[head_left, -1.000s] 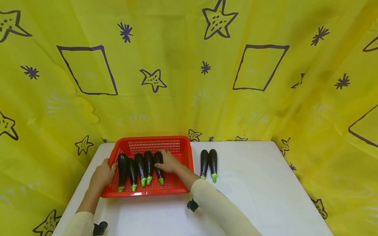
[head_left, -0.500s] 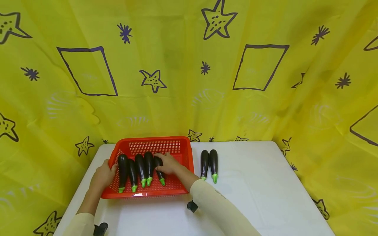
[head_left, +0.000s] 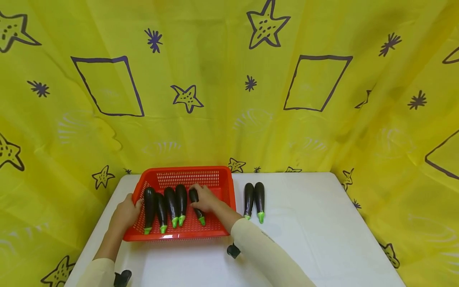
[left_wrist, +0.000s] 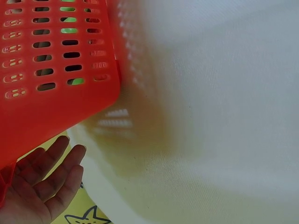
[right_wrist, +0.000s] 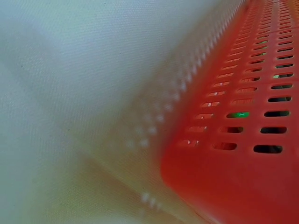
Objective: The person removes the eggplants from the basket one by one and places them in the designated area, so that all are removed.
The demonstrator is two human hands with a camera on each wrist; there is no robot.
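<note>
A red plastic basket (head_left: 175, 236) with slotted walls sits on the white table. My left hand (head_left: 125, 211) holds its left rim, thumb over the edge; in the left wrist view the fingers (left_wrist: 65, 179) lie along the outside of the wall. Inside the basket, my right hand (head_left: 205, 199) grips a dark eggplant (head_left: 199, 216) with a green stem, its stem end slanting to the right. Left of it several more eggplants (head_left: 171, 203) lie side by side, stems toward the person. Only the basket's slotted outer wall (right_wrist: 233, 182) shows in the right wrist view, the right hand hidden.
Two eggplants (head_left: 259, 199) lie together on the white table (head_left: 305, 223), right of the basket. A yellow patterned curtain (head_left: 215, 131) hangs behind and along both sides. Black wrist-camera pieces (head_left: 233, 251) stick out under the forearms.
The gripped eggplant has shifted right within the basket, widening the gap to the row, and slants more. The right hand moved with it. Left hand and basket stay put.
</note>
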